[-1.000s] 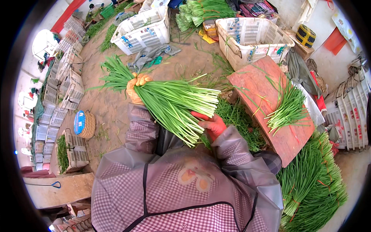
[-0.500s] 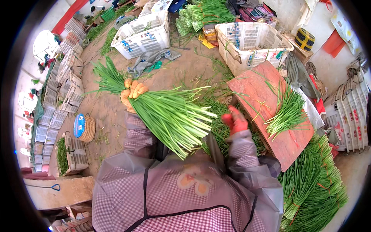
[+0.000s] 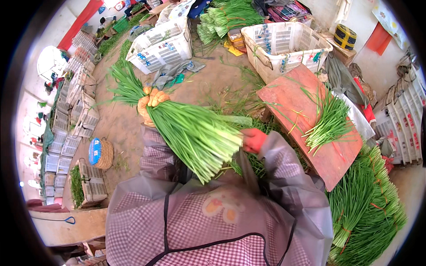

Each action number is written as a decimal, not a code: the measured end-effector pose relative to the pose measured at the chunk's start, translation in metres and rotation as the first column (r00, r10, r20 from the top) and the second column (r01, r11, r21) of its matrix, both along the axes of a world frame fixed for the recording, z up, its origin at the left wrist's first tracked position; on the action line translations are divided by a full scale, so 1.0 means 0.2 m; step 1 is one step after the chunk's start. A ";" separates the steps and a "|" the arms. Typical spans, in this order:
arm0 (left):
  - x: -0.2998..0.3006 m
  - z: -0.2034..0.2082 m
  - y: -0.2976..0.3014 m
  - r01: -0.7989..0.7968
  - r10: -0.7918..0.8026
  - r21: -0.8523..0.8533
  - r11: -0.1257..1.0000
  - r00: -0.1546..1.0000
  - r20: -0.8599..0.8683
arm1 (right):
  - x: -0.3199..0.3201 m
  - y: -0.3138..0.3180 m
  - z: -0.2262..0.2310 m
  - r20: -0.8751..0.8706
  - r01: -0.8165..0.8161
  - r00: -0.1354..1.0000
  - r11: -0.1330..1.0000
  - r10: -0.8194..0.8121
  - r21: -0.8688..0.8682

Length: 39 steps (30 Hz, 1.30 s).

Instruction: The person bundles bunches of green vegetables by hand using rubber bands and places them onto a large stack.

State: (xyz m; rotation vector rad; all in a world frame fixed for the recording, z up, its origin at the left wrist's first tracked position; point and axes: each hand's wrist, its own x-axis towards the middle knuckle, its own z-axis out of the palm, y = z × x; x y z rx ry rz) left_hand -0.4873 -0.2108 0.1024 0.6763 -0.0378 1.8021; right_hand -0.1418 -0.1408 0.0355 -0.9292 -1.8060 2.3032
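Observation:
My left hand, in a tan-orange glove, is closed around a large bunch of garlic chives. The dark leaf tips fan out to the upper left, and the pale stem ends point to the lower right, slightly blurred. My right hand, in a red glove, is at the upper edge of those stem ends, its fingers drawn together. Whether it pinches a stalk cannot be made out. To its right, a reddish board slopes beside me with a smaller pile of loose chives on it.
Tied chive bundles are stacked at the lower right. Two white plastic crates stand ahead on the dirt floor. A wicker stool with a blue top and a crate of greens are at left. Loose chives litter the floor near the board.
My right hand has moved left and slightly down to the stem ends, and its fingers have drawn together. The bunch in my left hand has swung slightly downward at its stem end.

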 end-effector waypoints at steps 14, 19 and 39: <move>-0.27 -0.41 -0.05 -0.506 0.505 -0.460 0.729 0.852 -0.136 | 0.07 -0.55 0.96 -0.767 0.003 0.641 0.999 -0.042 -0.052; -0.34 -0.50 -0.05 -0.495 0.505 -0.521 0.695 0.852 -0.136 | -0.04 -0.92 1.07 -0.883 -0.102 0.461 0.983 -0.088 -0.152; 0.14 0.20 0.42 -0.618 0.627 -0.431 0.657 0.766 -0.143 | -0.31 -0.09 -0.29 -0.183 0.361 0.926 0.915 -0.330 0.181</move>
